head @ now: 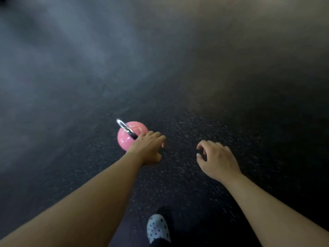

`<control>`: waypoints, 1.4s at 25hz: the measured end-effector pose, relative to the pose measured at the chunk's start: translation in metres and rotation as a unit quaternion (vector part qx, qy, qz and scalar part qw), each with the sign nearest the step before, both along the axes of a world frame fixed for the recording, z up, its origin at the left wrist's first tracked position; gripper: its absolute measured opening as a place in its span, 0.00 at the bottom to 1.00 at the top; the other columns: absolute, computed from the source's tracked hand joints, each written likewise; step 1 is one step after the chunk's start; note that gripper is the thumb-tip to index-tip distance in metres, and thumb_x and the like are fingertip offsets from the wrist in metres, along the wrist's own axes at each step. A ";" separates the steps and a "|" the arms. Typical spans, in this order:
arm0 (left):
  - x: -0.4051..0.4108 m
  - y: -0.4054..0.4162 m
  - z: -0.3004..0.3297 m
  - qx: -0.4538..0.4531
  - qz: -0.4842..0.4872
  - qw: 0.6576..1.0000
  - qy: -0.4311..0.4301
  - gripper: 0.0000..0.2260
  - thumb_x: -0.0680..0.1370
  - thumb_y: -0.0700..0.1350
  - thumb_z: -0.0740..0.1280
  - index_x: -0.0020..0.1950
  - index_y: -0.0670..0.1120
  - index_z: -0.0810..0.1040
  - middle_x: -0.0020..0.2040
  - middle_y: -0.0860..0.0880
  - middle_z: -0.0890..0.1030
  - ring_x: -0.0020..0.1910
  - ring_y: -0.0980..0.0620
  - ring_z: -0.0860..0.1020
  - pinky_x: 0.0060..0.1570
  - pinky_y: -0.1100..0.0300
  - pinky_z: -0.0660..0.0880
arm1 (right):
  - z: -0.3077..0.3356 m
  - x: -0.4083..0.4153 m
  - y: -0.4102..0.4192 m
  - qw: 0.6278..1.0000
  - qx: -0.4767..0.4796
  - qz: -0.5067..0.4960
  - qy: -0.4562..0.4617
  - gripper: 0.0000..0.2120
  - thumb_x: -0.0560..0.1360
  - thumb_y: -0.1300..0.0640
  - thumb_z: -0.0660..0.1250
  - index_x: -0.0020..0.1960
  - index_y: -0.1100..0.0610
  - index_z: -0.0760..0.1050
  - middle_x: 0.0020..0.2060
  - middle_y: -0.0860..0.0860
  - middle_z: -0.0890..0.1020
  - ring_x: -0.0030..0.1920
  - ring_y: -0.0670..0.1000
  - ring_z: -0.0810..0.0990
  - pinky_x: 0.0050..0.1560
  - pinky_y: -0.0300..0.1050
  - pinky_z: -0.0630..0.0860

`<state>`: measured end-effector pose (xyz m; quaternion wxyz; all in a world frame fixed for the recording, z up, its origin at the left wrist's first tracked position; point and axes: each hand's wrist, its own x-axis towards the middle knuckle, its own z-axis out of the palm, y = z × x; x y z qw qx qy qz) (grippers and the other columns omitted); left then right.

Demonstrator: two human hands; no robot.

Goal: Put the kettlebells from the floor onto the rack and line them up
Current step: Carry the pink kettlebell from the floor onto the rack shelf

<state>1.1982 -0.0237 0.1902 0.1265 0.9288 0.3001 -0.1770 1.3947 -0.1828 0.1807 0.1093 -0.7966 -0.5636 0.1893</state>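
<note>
While the pink kettlebell (132, 135) with its chrome handle (125, 129) is sitting on the dark speckled floor (195, 113), left of centre, the left hand (147, 148) is overlapping its near right side, fingers loosely spread and gripping nothing. Well to the right, the right hand (216, 160) is hanging empty, fingers curled. A spotted shoe (157, 228) is showing nearest.

Left hand (148, 148) reaches over a pink kettlebell (132, 135) on the dark floor (213, 86); right hand (216, 159) hangs loosely curled, holding nothing.
</note>
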 end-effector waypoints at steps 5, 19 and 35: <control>-0.062 0.074 -0.005 0.029 0.012 0.999 0.040 0.18 0.72 0.49 0.67 0.62 0.52 0.74 0.61 0.50 0.76 0.62 0.46 0.73 0.63 0.49 0.68 | -0.017 -0.054 0.083 1.000 0.009 0.019 0.018 0.08 0.76 0.47 0.64 0.53 0.47 0.71 0.43 0.45 0.75 0.44 0.49 0.73 0.49 0.50 0.73; -0.119 0.301 -0.163 0.093 -0.050 0.984 0.146 0.34 0.70 0.49 0.75 0.73 0.50 0.63 0.68 0.44 0.69 0.65 0.42 0.69 0.62 0.45 0.70 | -0.182 -0.189 0.286 0.988 -0.087 -0.017 0.125 0.21 0.72 0.47 0.68 0.62 0.51 0.70 0.57 0.52 0.74 0.58 0.55 0.73 0.56 0.53 0.71; -0.044 0.214 -0.214 -0.163 -0.139 0.965 0.152 0.04 0.70 0.47 0.68 0.38 0.57 0.76 0.34 0.56 0.78 0.33 0.56 0.77 0.32 0.57 0.76 | -0.220 -0.141 0.209 0.947 -0.159 -0.138 0.244 0.06 0.71 0.54 0.72 0.46 0.49 0.76 0.34 0.44 0.72 0.39 0.50 0.76 0.39 0.41 0.71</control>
